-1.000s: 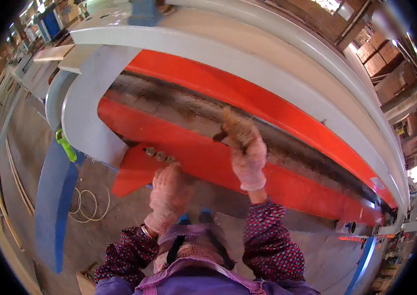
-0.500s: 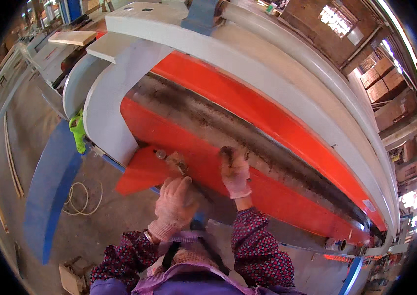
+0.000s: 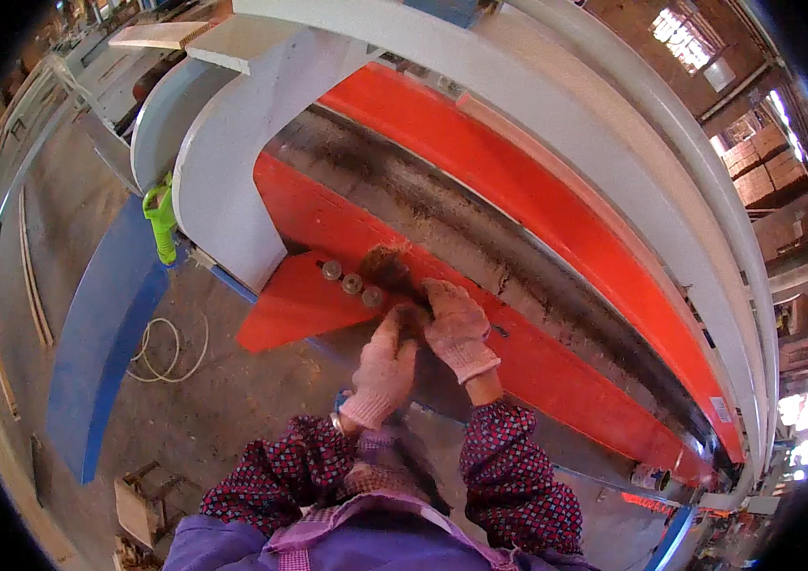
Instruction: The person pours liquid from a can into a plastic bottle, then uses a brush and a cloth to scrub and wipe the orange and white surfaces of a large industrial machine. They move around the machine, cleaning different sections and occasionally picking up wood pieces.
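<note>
My left hand (image 3: 383, 376) and my right hand (image 3: 461, 331), both in pale, soiled knit gloves, meet at the near edge of a red metal panel (image 3: 518, 357). Their fingers are curled in and touching. Whatever they hold between them is dark and mostly hidden. Just beyond the fingertips a brown, ragged lump (image 3: 385, 264) lies on the panel. To its left, several round metal pieces (image 3: 352, 284) sit in a slanting row on a red plate (image 3: 295, 309).
Behind the panel runs a dark, dusty trough (image 3: 442, 238), with a second red panel (image 3: 509, 181) beyond. A curved grey guard (image 3: 228, 162) rises at left, with a bright green spray-gun-like tool (image 3: 162, 219) hanging beside it. A pale hose (image 3: 176, 352) lies coiled on the floor.
My hands have come together, the left moving rightward to meet the right. More of the round metal pieces now shows. The whole view has shifted slightly.
</note>
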Demonstrator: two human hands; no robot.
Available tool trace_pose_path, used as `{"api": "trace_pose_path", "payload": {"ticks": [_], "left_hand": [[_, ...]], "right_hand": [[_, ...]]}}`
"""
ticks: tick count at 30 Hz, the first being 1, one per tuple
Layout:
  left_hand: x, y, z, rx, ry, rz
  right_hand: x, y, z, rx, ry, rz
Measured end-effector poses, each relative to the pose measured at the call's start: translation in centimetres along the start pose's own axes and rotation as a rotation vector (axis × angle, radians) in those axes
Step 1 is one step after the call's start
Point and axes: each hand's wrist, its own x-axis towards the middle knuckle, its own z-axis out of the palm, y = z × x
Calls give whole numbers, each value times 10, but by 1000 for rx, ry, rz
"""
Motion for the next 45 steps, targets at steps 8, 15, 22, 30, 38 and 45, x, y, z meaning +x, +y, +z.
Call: {"api": "trace_pose_path", "payload": {"ticks": [8, 15, 22, 30, 38, 45], "left_hand": [[1, 10, -33, -698, -116, -414], [11, 29, -35, -602, -203, -423], [-23, 21, -43, -446, -212, -262], [-54, 7, -67, -216, -132, -215], [-79, 9, -112, 53, -37, -194], [-84, 15, -165, -205, 39, -223]], "right_hand": [[8, -6, -6, 449, -154, 215], [-34, -29, -38, 1595, 8, 716], [0, 52, -3, 1878, 424, 1010], [103, 40, 19, 1574, 263, 678], [216, -31, 63, 1464, -25, 531], [318, -42, 141, 744, 160, -103]]}}
